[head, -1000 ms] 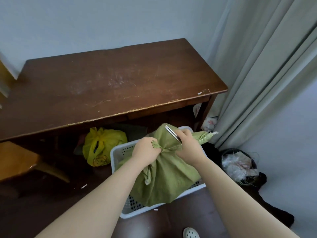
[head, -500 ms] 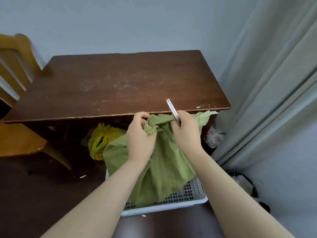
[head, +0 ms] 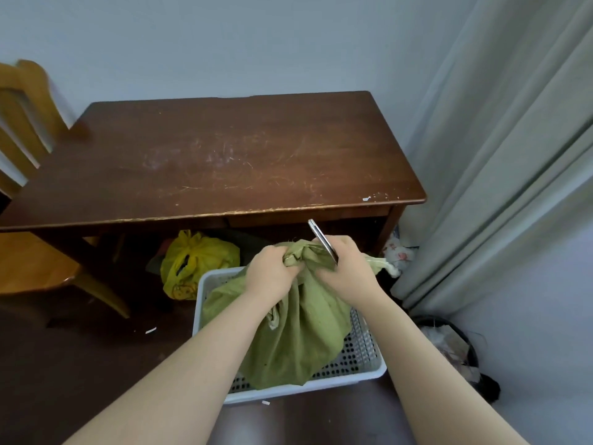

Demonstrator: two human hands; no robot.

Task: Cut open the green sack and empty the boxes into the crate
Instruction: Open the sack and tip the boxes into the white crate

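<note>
The green sack sits in the white perforated crate on the floor, its top bunched and tied. My left hand grips the bunched neck from the left. My right hand holds the neck from the right together with a slim metal blade that points up and away toward the table edge. The sack's loose end sticks out past my right hand. No boxes are visible; the sack hides its contents.
A dark wooden table stands just beyond the crate, with a yellow plastic bag under it. A wooden chair is at the left, a curtain at the right, and a black bin by the crate's right side.
The sack has dropped lower again, its neck now below the table edge, after being lifted up. Both hands kept their grip on the neck. The view shifted.
</note>
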